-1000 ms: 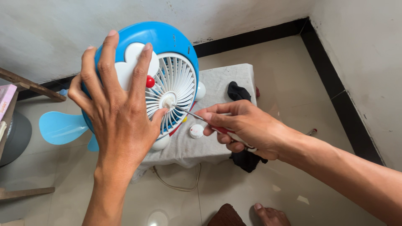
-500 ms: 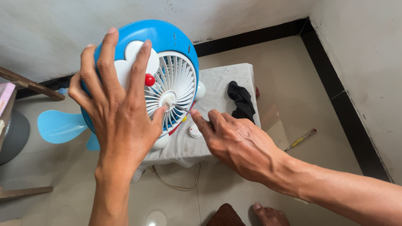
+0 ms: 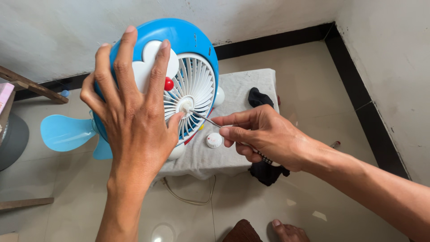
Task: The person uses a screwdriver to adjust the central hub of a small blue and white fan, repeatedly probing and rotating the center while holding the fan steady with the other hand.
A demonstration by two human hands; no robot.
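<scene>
Head view: looking down at two bare hands working on a small fan above a pale tiled floor.
Left hand [image 3: 134, 121]: spread wide, fingers splayed flat over the fan's front, thumb resting by the grille; it steadies the fan rather than closing around it.
Fan [image 3: 188, 40]: rounded, glossy blue plastic shell under the left palm, with a white cartoon face and a small red ball nose.
Grille [image 3: 197, 85]: round, white, thin radiating ribs, just right of the left fingers.
Right hand [image 3: 264, 134]: fingers curled and pinched closed around a slim tool.
Screwdriver [image 3: 204, 118]: thin metal shaft reaching from the right fingertips to the grille's centre hub, tip touching it.
White cap [image 3: 214, 140]: small round plastic disc lying on the cloth just below the right thumb.
Cloth [image 3: 251, 80]: white, soft, wrinkled, draped over a low surface beneath both hands.
Fan blade [image 3: 62, 132]: light blue, smooth, paddle-shaped, left of the left wrist.
Dark fabric [image 3: 259, 96]: black, crumpled, behind the right hand.
</scene>
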